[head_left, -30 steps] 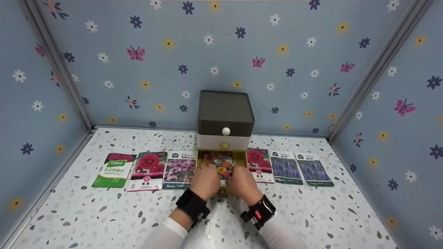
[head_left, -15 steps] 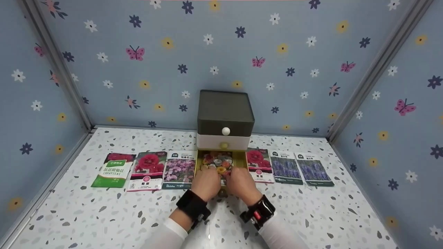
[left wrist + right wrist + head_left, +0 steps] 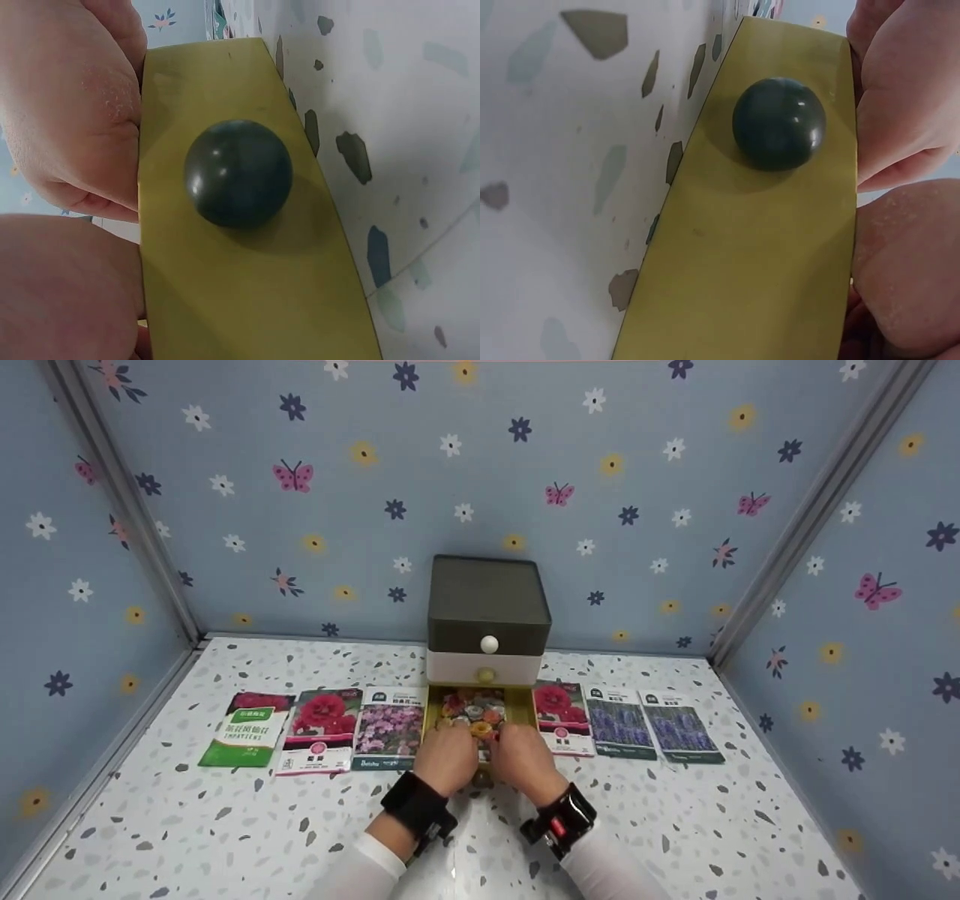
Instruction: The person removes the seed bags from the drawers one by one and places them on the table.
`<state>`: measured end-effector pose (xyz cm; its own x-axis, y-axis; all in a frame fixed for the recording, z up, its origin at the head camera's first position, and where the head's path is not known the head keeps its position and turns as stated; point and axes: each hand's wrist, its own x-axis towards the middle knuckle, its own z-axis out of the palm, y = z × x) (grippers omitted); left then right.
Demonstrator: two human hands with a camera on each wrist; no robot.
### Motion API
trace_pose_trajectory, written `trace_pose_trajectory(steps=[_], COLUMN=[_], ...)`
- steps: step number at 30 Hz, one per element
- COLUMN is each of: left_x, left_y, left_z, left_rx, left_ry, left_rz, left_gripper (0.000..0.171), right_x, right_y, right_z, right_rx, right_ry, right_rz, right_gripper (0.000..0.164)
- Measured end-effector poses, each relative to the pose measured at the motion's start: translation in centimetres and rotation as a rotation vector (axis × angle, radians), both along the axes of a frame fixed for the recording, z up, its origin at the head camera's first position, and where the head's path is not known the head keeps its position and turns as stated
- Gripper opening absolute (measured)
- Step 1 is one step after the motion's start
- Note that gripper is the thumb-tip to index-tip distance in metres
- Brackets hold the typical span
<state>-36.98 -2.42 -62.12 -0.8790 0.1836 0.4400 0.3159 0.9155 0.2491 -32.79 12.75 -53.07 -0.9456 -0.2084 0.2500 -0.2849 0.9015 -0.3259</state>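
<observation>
A yellow-green bottom drawer (image 3: 526, 703) stands pulled out of a small chest of drawers (image 3: 489, 594). Inside it lies a seed packet (image 3: 482, 712) printed with orange, white and red flowers. My left hand (image 3: 448, 757) and right hand (image 3: 520, 756) reach over the drawer's front wall at the packet's near end, fingers curled down onto it. The fingertips are hidden inside the drawer. In the left wrist view, the drawer's front panel (image 3: 240, 300) bears a dark round knob (image 3: 238, 174), touched by neither hand. The right wrist view shows my right hand (image 3: 907, 97) along the panel's top edge.
Left of the chest lie a green-and-white packet (image 3: 244, 735), a red-flower packet (image 3: 321, 727) and a pink-flower packet (image 3: 390, 727). Right of it are another red-flower packet (image 3: 562, 720) and two purple-flower packets (image 3: 621, 724). A flowered wall (image 3: 337, 510) stands behind.
Both hands have drawn back very slightly toward the drawer's front. The drawer and all the packets outside it have stayed in place.
</observation>
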Motion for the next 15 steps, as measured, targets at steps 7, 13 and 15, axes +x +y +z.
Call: trace_pose_trajectory(steps=[7,13,15], left_x=[0.0,0.6,2.2], left_y=[-0.2,-0.4,-0.4], left_z=[0.1,1.4,4.2], left_rx=[0.031,0.076,0.094], left_ry=[-0.018,-0.055,-0.112], left_rz=[-0.047,-0.083,-0.089], left_gripper=[0.021,0.023,0.022], right_x=[0.0,0.0,0.0], right_y=[0.0,0.2,0.2], right_z=[0.0,0.2,0.2], right_rx=[-0.021,-0.059,-0.062], right_ry=[-0.011,-0.057,-0.055], right_rz=[0.004,0.009,0.01], right_gripper=[0.022,0.022,0.022])
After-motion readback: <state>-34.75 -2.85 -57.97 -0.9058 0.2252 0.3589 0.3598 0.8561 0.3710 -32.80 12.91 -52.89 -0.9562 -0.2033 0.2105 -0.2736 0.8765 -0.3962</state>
